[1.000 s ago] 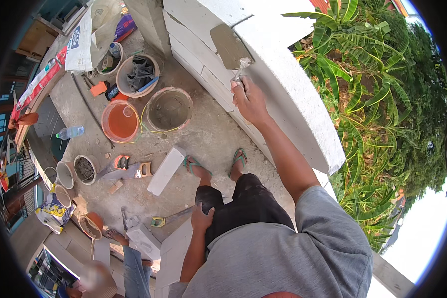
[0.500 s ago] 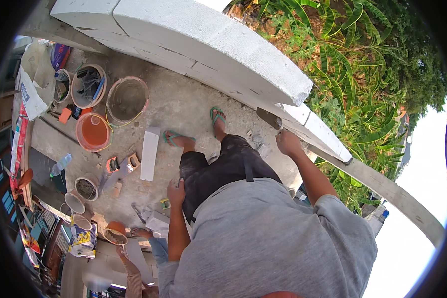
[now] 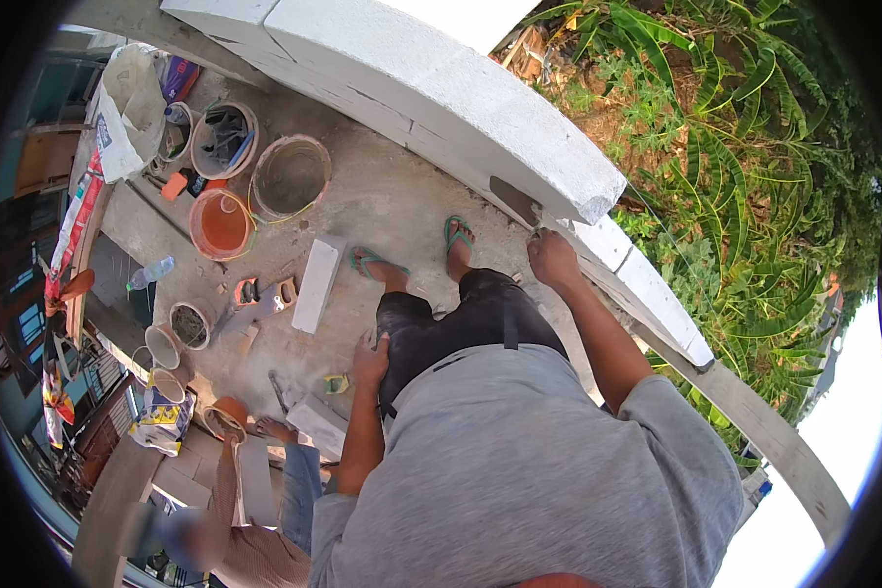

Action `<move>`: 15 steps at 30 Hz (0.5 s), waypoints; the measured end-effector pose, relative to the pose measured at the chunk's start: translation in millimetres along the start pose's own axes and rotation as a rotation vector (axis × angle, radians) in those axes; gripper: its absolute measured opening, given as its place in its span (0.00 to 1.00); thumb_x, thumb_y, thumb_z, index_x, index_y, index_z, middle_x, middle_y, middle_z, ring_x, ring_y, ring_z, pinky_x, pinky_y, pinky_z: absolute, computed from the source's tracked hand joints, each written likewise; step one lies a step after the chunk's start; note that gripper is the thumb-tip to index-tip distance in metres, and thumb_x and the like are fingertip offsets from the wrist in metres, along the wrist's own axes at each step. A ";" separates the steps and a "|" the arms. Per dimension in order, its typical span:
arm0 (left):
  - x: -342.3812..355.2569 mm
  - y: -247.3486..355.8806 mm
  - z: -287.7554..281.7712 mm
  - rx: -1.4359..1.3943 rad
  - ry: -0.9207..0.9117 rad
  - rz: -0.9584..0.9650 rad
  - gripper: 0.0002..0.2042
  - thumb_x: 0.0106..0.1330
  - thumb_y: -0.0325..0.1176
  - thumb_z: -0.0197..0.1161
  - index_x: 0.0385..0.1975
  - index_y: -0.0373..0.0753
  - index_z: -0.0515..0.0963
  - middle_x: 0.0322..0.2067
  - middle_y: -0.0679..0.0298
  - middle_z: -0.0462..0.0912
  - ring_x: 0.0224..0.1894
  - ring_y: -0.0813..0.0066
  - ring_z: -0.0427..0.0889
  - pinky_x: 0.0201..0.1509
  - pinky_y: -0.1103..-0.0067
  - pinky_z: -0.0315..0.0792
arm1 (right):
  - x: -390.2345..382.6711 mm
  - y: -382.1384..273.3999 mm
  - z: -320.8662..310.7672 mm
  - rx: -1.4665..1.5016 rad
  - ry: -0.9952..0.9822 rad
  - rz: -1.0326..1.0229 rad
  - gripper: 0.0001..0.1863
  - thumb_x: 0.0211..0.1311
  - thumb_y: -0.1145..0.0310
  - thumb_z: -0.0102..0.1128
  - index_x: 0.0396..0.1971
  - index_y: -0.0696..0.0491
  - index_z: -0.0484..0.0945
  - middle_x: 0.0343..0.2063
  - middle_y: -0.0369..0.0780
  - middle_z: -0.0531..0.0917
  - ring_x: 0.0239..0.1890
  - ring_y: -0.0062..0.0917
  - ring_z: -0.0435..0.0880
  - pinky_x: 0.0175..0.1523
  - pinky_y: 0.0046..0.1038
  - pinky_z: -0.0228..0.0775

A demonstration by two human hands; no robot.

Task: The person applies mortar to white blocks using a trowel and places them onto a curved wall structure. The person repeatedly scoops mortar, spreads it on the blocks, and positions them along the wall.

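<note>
My right hand (image 3: 554, 260) is closed round the handle of a trowel (image 3: 514, 200). The trowel's flat, grey-brown blade points up and left, close along the inner face of a white block wall (image 3: 441, 93); whether it touches the wall I cannot tell. Just beyond that hand the wall steps down to a lower course of white blocks (image 3: 606, 242). Beside the left leg of my black shorts, my left hand (image 3: 369, 361) hangs with loosely bent fingers and nothing visible in it. A loose white block (image 3: 318, 284) lies on the concrete floor ahead of it.
Buckets cluster at left: one of grey mortar (image 3: 292, 176), one of orange liquid (image 3: 220, 224), one of tools (image 3: 223, 140). A handsaw (image 3: 260, 300) lies nearer. At lower left a co-worker's hand (image 3: 227, 431) touches an orange bucket (image 3: 229, 410). Plants (image 3: 735, 186) grow beyond the wall.
The view has shifted, so the floor things sit further right and higher. My right hand and the trowel have moved closer to the taller wall section. More of the co-worker shows.
</note>
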State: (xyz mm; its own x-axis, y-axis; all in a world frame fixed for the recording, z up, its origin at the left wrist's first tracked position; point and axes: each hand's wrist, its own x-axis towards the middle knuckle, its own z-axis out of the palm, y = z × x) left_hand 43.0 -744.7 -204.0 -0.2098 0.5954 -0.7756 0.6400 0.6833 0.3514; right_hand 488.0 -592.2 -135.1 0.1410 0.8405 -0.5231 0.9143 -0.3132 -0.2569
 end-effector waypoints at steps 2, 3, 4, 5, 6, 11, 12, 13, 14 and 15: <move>-1.4 -6.2 0.2 -0.016 0.019 -0.008 0.38 0.68 0.58 0.62 0.65 0.27 0.73 0.65 0.39 0.75 0.69 0.44 0.73 0.74 0.64 0.65 | 9.6 -27.9 -0.7 0.020 0.018 -0.012 0.22 0.72 0.59 0.53 0.46 0.66 0.77 0.40 0.61 0.84 0.46 0.57 0.83 0.54 0.54 0.74; -1.3 -14.3 2.5 -0.025 0.029 0.000 0.38 0.68 0.58 0.62 0.65 0.27 0.73 0.65 0.39 0.75 0.69 0.44 0.73 0.74 0.64 0.65 | 13.8 -40.6 2.3 0.018 0.017 -0.005 0.22 0.72 0.58 0.53 0.46 0.65 0.78 0.42 0.60 0.84 0.48 0.56 0.84 0.55 0.52 0.75; -2.2 -24.5 4.2 -0.033 0.041 0.006 0.38 0.68 0.57 0.62 0.65 0.27 0.74 0.65 0.39 0.75 0.69 0.44 0.73 0.74 0.63 0.65 | 19.4 -54.0 5.1 0.016 0.016 0.001 0.22 0.71 0.58 0.54 0.47 0.65 0.78 0.43 0.60 0.84 0.49 0.55 0.84 0.57 0.51 0.75; -3.1 -35.0 4.8 -0.040 0.052 0.013 0.38 0.68 0.57 0.62 0.65 0.27 0.74 0.65 0.40 0.76 0.69 0.44 0.73 0.73 0.63 0.65 | 25.4 -68.2 7.5 0.015 0.015 0.008 0.22 0.71 0.58 0.54 0.47 0.64 0.79 0.44 0.59 0.84 0.50 0.54 0.84 0.58 0.50 0.76; -3.4 -44.5 6.4 -0.055 0.064 0.002 0.37 0.68 0.57 0.63 0.65 0.28 0.74 0.65 0.40 0.76 0.69 0.44 0.73 0.73 0.63 0.65 | 35.6 -81.0 10.8 0.020 0.009 -0.006 0.22 0.71 0.58 0.54 0.47 0.64 0.79 0.44 0.60 0.84 0.50 0.55 0.84 0.57 0.51 0.75; -9.8 -64.3 -6.4 -0.137 0.125 -0.046 0.36 0.67 0.54 0.64 0.63 0.27 0.75 0.63 0.39 0.77 0.68 0.44 0.74 0.73 0.62 0.66 | 81.4 -155.7 1.4 0.023 -0.026 -0.020 0.23 0.71 0.55 0.56 0.46 0.64 0.81 0.44 0.60 0.85 0.50 0.55 0.85 0.57 0.51 0.75; -10.3 -69.4 -10.1 -0.155 0.134 -0.051 0.36 0.67 0.54 0.65 0.63 0.27 0.75 0.63 0.38 0.77 0.68 0.44 0.75 0.72 0.62 0.66 | 91.9 -170.9 0.8 0.025 -0.041 -0.025 0.24 0.71 0.54 0.56 0.46 0.64 0.81 0.45 0.60 0.85 0.50 0.55 0.85 0.58 0.50 0.76; -10.2 -75.7 -13.3 -0.171 0.139 -0.052 0.35 0.67 0.54 0.65 0.63 0.26 0.76 0.62 0.38 0.78 0.67 0.44 0.75 0.72 0.62 0.67 | 101.8 -183.9 0.6 0.025 -0.055 -0.026 0.24 0.71 0.54 0.56 0.45 0.64 0.82 0.45 0.59 0.86 0.51 0.55 0.85 0.58 0.50 0.76; -9.6 -81.4 -16.0 -0.188 0.144 -0.054 0.35 0.67 0.53 0.65 0.62 0.26 0.76 0.61 0.37 0.78 0.67 0.43 0.76 0.72 0.62 0.67 | 111.1 -197.3 0.5 0.026 -0.069 -0.026 0.24 0.71 0.54 0.56 0.45 0.64 0.83 0.45 0.59 0.86 0.51 0.55 0.85 0.58 0.50 0.76; -12.1 -83.3 -20.9 -0.211 0.145 -0.069 0.35 0.66 0.53 0.66 0.62 0.25 0.76 0.61 0.37 0.78 0.66 0.43 0.76 0.71 0.61 0.68 | 120.8 -208.8 5.5 0.016 -0.046 -0.039 0.24 0.71 0.54 0.56 0.44 0.64 0.83 0.45 0.59 0.86 0.51 0.55 0.85 0.58 0.50 0.76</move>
State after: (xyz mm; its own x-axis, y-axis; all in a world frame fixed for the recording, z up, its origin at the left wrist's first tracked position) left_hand -23.3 -799.9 -212.9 -0.3608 0.5883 -0.7237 0.4551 0.7883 0.4140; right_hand 312.1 -427.7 -149.2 0.0871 0.8314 -0.5488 0.9126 -0.2875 -0.2908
